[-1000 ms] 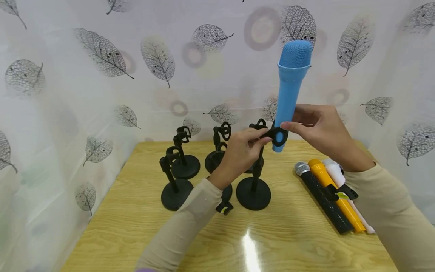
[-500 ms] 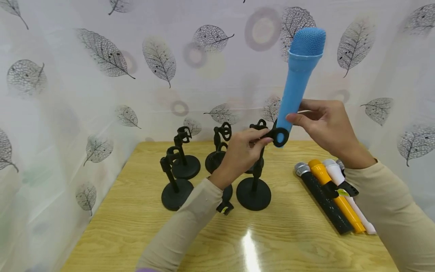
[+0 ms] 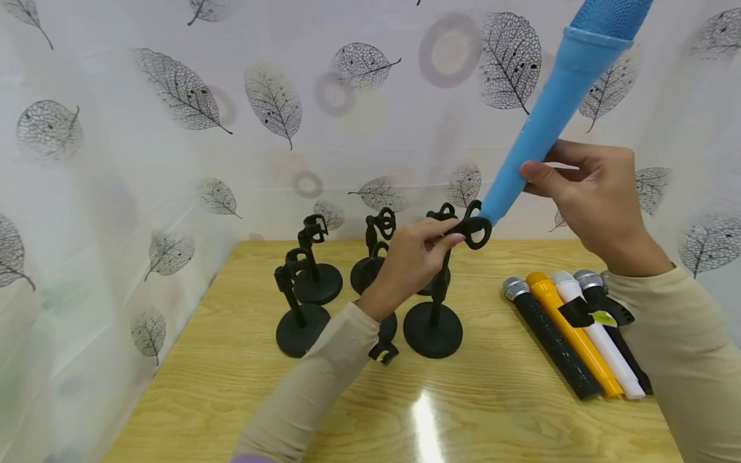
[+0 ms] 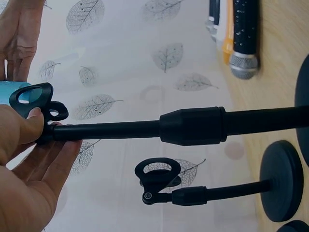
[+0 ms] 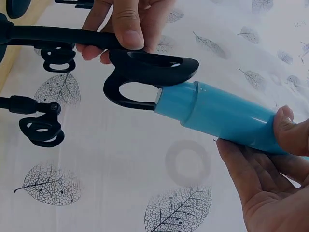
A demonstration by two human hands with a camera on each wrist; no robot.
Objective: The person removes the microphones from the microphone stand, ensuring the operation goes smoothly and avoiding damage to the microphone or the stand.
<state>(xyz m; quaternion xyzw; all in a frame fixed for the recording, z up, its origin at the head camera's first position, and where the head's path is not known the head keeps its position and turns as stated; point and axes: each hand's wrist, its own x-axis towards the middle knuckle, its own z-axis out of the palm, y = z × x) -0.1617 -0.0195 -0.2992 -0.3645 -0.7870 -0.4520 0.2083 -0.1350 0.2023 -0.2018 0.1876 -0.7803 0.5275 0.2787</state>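
My right hand [image 3: 599,193] grips a blue microphone [image 3: 547,122] around its lower body; it tilts with its head up and to the right. The microphone's narrow tail end sits at the mouth of a black clip [image 3: 477,225], between its two looped arms, as the right wrist view shows. My left hand [image 3: 408,263] pinches the base of that clip, at the top of a black microphone stand [image 4: 193,125]. The stand's round base [image 3: 433,329] rests on the wooden table.
Several more black stands with clips [image 3: 301,328] stand to the left and behind. On the right lie a black microphone [image 3: 550,341], an orange microphone [image 3: 576,334], a white microphone [image 3: 602,341] and another dark one, side by side. A leaf-patterned curtain [image 3: 359,128] hangs behind the table [image 3: 220,386].
My right hand has drawn the blue microphone up and to the right, tilting it further. Its tail end, earlier through the clip, has slid back to the clip's mouth. My left hand stays put.
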